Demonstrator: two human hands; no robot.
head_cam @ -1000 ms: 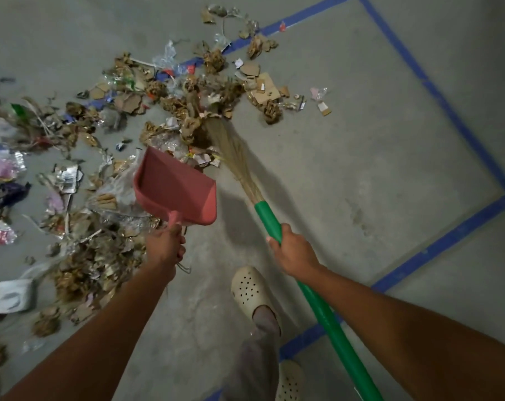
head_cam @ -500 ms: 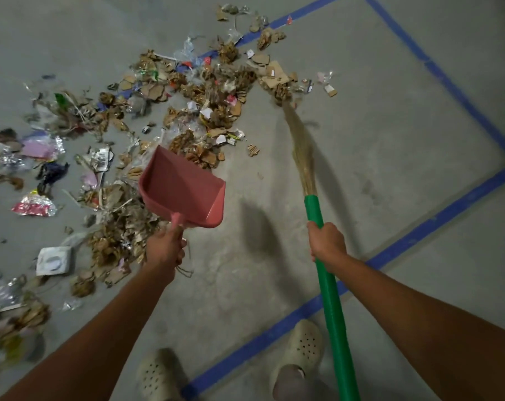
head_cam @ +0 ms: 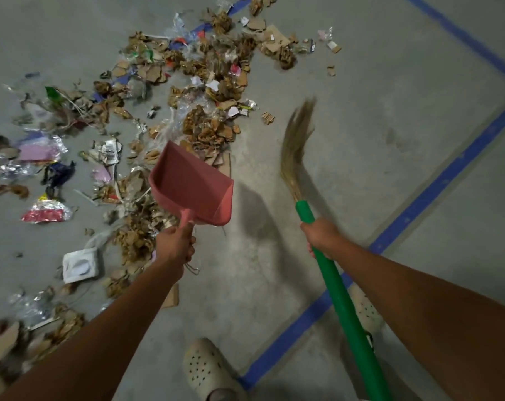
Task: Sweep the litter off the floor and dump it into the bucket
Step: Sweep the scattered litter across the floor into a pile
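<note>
Curling round the thin stem of the dustpan (head_cam: 193, 183), the fingers of the left hand (head_cam: 174, 246) grip it just below the frame's centre, while the right hand (head_cam: 320, 235) wraps tightly round the green broom handle (head_cam: 344, 299), close under the bristles (head_cam: 296, 146). The pan is smooth pink plastic, scoop-shaped with raised side walls, tilted over the near edge of the mess, and its inside looks bare. The bristles are a long, soft, straw-coloured sheaf, blurred and right of the pile, touching none of it. The litter (head_cam: 210, 82) sprawls across the upper left and left of the frame: torn brown cardboard, crumpled paper, crinkled clear film, shiny foil wrappers and a moulded white tray (head_cam: 79, 264). It lies on a matt grey concrete floor (head_cam: 361, 140) marked by blue tape (head_cam: 436, 180). No bucket is in view. The task seems barely begun: nothing is scooped, and almost all the gathering and dumping remains.
</note>
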